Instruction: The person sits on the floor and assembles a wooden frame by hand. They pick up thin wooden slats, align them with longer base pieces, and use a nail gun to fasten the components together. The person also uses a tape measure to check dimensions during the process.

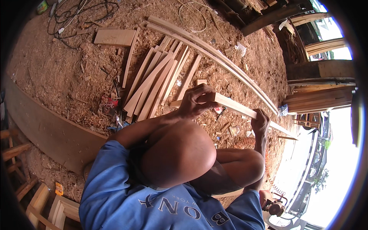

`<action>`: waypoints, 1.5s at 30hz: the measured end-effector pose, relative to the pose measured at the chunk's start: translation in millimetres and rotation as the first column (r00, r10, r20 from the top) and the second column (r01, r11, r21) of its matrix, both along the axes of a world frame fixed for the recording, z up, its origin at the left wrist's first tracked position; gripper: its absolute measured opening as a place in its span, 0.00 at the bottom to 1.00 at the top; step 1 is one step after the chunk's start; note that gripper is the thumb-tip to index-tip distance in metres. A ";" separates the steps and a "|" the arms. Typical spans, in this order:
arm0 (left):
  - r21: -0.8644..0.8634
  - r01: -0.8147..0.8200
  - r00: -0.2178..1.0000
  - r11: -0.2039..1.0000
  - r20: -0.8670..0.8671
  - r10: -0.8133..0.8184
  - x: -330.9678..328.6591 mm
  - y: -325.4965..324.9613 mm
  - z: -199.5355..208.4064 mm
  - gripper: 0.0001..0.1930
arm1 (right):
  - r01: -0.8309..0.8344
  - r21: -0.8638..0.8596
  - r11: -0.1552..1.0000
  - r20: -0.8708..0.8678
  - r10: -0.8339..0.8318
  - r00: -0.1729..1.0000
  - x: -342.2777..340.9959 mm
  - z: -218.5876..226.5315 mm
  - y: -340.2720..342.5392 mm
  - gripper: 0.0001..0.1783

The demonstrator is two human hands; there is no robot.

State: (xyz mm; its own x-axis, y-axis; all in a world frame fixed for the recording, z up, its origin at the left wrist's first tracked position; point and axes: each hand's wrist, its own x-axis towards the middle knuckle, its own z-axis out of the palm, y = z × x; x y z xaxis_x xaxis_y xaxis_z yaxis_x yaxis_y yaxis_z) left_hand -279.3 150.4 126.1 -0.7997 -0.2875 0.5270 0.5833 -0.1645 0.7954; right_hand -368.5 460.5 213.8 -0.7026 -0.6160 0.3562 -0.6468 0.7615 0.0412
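I squat with a long, pale wooden strip [236, 107] stretched out in front of my knees. My left hand [193, 102] closes around its near end, thumb and fingers on either side. Farther along to the right, my right hand [261, 122] wraps over the same strip. Past that hand the strip runs on and thins out toward the right. Just beyond my left hand, a pile of cut wooden strips [157, 78] lies on the shavings. A small wood block [201, 82] rests close to my left knuckles.
Two long battens [214, 50] cross the ground ahead. A short board [114, 37] and tangled black cable [73, 17] lie at far left. A wide panel [50, 128] stands left. Stacked planks [318, 101], an orange coiled hose [268, 168] and a motorised machine [275, 206] are at right.
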 end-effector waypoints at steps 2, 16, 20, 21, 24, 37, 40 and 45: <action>-0.003 0.000 1.000 1.000 -0.003 0.000 -0.6 -0.5 -0.7 0.17 | -0.015 -0.004 1.000 -0.003 0.015 1.000 -0.1 0.2 -1.1 0.09; 0.086 0.039 0.999 0.996 0.009 -0.040 0.0 4.2 -3.8 0.16 | -0.023 0.000 1.000 0.015 0.023 1.000 -0.4 3.6 -5.2 0.08; 0.059 0.000 1.000 0.998 0.018 -0.001 -1.4 5.5 -7.2 0.18 | -0.041 -0.033 0.999 0.005 0.041 0.999 -0.9 1.4 -4.9 0.08; 0.058 0.003 1.000 0.998 0.023 -0.005 -1.2 5.4 -8.1 0.18 | -0.038 -0.045 0.998 0.009 0.039 0.999 -1.0 0.7 -4.9 0.08; 0.048 0.002 0.999 0.999 0.044 -0.004 -0.5 5.7 -10.2 0.18 | -0.041 -0.060 0.997 0.002 0.041 0.999 -0.3 -0.1 -5.2 0.07; -0.036 -0.017 0.997 0.999 0.079 0.020 -0.2 0.8 -10.7 0.17 | -0.052 -0.065 0.997 -0.020 0.051 0.999 -1.3 -0.2 -11.3 0.06; 0.130 0.147 0.980 0.981 0.114 -0.162 0.7 -0.7 -10.3 0.20 | -0.075 -0.061 0.995 -0.013 0.074 0.997 -4.3 -1.0 -8.7 0.06; -0.255 0.055 0.994 0.965 0.103 -0.029 -2.1 -35.0 -10.8 0.48 | -0.045 -0.049 0.998 -0.012 0.044 0.999 -10.3 -2.9 -2.5 0.06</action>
State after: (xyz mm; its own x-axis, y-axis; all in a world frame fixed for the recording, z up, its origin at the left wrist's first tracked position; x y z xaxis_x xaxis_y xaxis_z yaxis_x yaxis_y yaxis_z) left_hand -281.4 115.5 115.3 -0.8593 -0.1176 0.4978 0.4979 0.0305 0.8667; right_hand -378.8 458.0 210.8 -0.6707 -0.6280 0.3946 -0.6799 0.7332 0.0112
